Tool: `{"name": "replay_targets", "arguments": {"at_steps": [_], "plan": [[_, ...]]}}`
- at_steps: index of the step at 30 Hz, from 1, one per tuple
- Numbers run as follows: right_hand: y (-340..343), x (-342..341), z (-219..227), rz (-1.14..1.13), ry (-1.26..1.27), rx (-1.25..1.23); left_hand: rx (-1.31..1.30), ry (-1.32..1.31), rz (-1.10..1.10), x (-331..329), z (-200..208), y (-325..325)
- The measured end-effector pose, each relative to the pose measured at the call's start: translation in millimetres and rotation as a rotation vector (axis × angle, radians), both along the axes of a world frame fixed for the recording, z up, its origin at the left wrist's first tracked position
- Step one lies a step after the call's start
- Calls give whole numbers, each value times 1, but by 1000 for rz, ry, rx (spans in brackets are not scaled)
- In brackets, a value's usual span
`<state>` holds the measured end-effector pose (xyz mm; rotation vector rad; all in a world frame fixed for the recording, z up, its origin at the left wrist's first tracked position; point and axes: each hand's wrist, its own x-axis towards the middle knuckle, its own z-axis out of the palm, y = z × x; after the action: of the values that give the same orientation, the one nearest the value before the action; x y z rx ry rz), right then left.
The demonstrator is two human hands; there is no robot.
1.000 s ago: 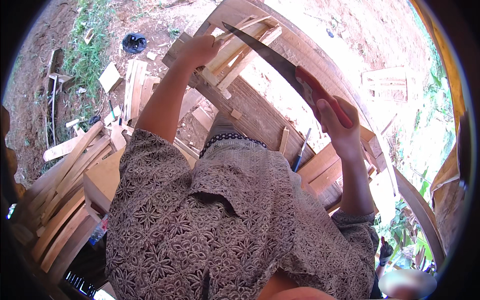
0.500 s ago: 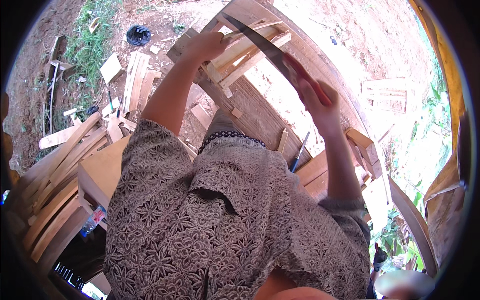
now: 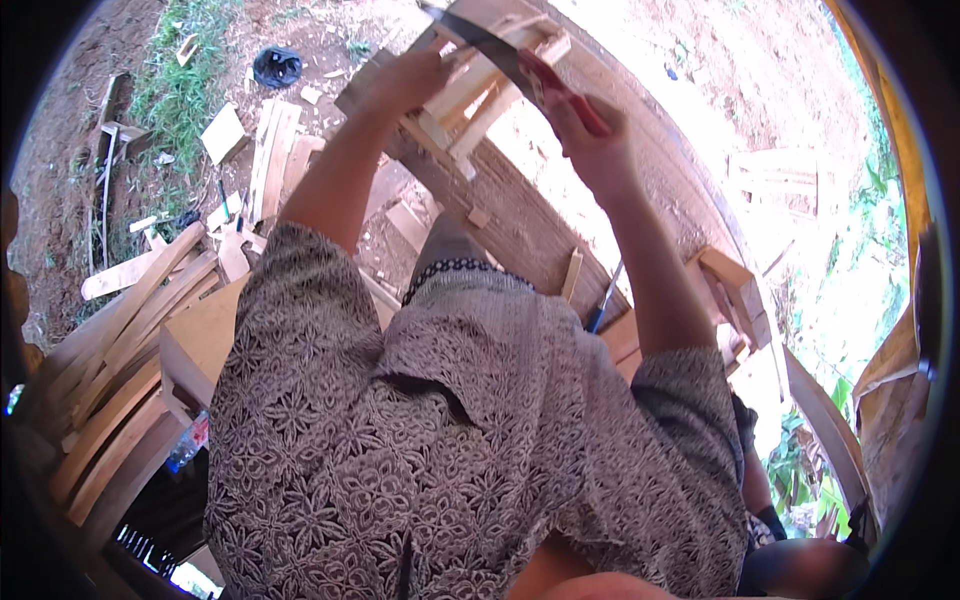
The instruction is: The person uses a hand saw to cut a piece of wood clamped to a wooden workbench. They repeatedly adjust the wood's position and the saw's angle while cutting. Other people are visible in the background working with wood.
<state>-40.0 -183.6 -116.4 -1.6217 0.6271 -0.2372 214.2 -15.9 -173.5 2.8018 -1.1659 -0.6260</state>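
My right hand [image 3: 597,150] is wrapped round the red handle of a hand saw [image 3: 492,46]. Its dark blade slants up and left, crossing over the far end of a small wooden frame [image 3: 465,92]. That frame, built of pale slats with gaps between them, rests on a long plank bench [image 3: 535,225]. On the left side my left hand [image 3: 410,85], slightly blurred, grips the frame's edge; its fingertips are partly hidden. Whether the saw teeth touch the wood, I cannot tell.
A small wood block [image 3: 479,216], a thin offcut [image 3: 572,272] and a blue-handled tool [image 3: 597,316] lie along the bench's near edge. Boards [image 3: 270,150] and curved wood pieces [image 3: 120,420] are stacked left. A black plastic bag [image 3: 277,67] sits beyond. Another person [image 3: 762,490] is at lower right.
My right hand has pushed the saw up and to the left, so its tip reaches farther past the frame. My left hand stays at the frame. More of the other person shows.
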Motion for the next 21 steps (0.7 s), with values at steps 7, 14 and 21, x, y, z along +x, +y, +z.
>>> {"name": "replay_targets", "arguments": {"at_steps": [7, 14, 21], "plan": [[-14, -67, 11, 7, 135, 39, 6, 34, 39, -2, 12, 7], [-27, -113, 84, 64, 121, -113, -17, 26, -2, 2, 2, 1], [-50, -71, 65, -67, 123, -24, -5, 96, 13, 49, -18, 20]]}}
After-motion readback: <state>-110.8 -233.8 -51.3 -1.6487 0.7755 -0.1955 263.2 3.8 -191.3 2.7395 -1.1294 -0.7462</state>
